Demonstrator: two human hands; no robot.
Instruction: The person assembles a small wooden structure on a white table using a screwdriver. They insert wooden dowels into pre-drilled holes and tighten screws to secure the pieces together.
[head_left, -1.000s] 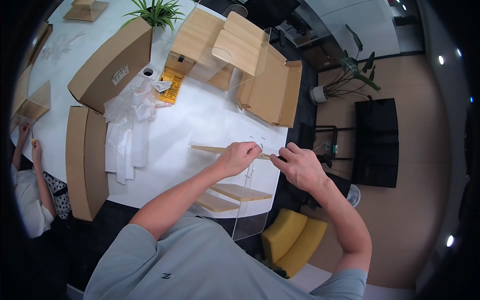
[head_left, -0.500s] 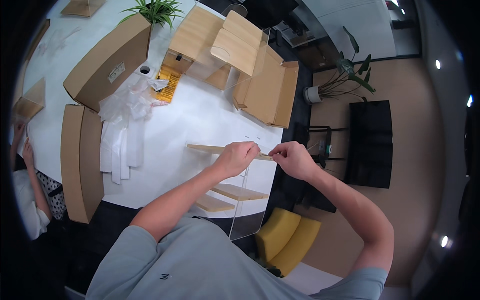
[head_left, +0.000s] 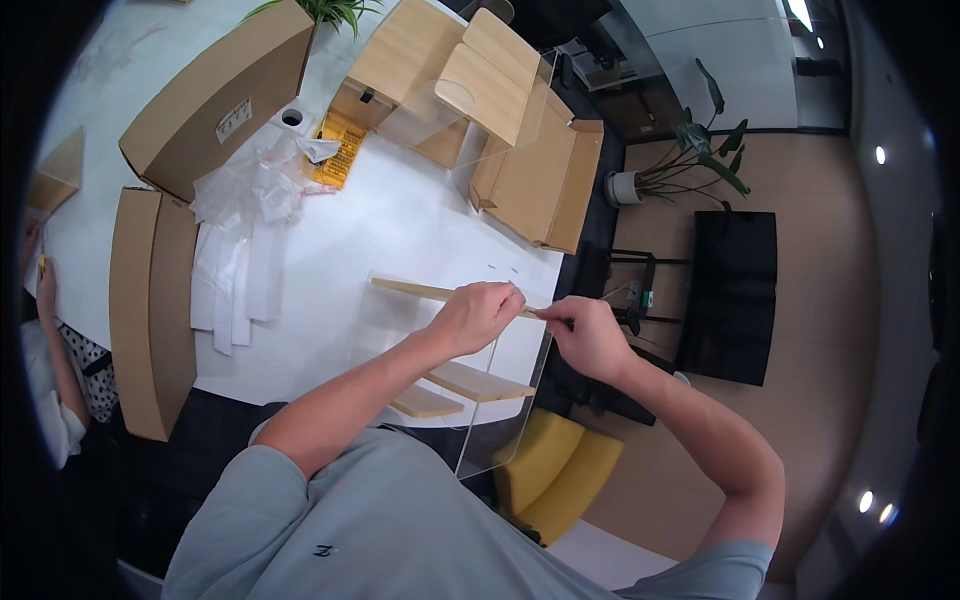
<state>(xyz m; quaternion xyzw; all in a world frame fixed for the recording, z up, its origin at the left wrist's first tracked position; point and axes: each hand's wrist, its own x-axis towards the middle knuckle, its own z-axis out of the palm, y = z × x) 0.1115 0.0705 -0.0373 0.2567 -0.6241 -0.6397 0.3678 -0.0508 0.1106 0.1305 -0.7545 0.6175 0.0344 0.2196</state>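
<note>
Closely curled left fingers [head_left: 508, 300] on board [head_left: 412, 289]

So the room's a pretty normal office-type space: white bench [head_left: 420, 215] running from the middle toward 10 o'clock, dark floor [head_left: 225, 435] showing down at 8. Big black screen [head_left: 728, 298] on a dark stand [head_left: 652, 290] at 3, with a plain beige wall [head_left: 825, 290] behind it. Leafy plant [head_left: 705, 155] in a white pot [head_left: 622, 188] around 2, mustard-yellow seat [head_left: 560, 475] at 5. Small bright ceiling lights [head_left: 866, 502] dot the edge between 2 and 4.
</note>
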